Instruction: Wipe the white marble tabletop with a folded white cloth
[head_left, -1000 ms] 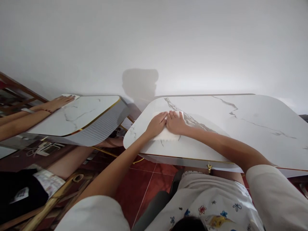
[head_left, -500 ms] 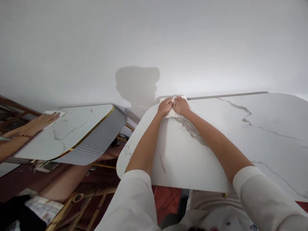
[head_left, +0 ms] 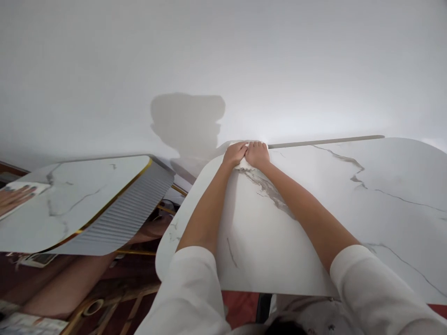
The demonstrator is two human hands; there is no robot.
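Note:
My left hand [head_left: 234, 154] and my right hand [head_left: 257, 155] lie side by side, fingers flat, pressing a white cloth [head_left: 244, 164] onto the far edge of a white marble table [head_left: 331, 204]. Both arms are stretched out across the tabletop. Most of the cloth is hidden under my hands; only a small white patch shows between and below them. The table's far edge meets a white wall.
To the left stands a second marble table [head_left: 80, 200] with a gold rim and ribbed side. Another person's hand [head_left: 14, 197] rests on a white cloth at its left edge; their leg shows below. Red floor tiles and a wooden frame lie underneath.
My hands have slid the cloth from the near part of the table to its far edge by the wall. The other person's hand has moved left along the second table.

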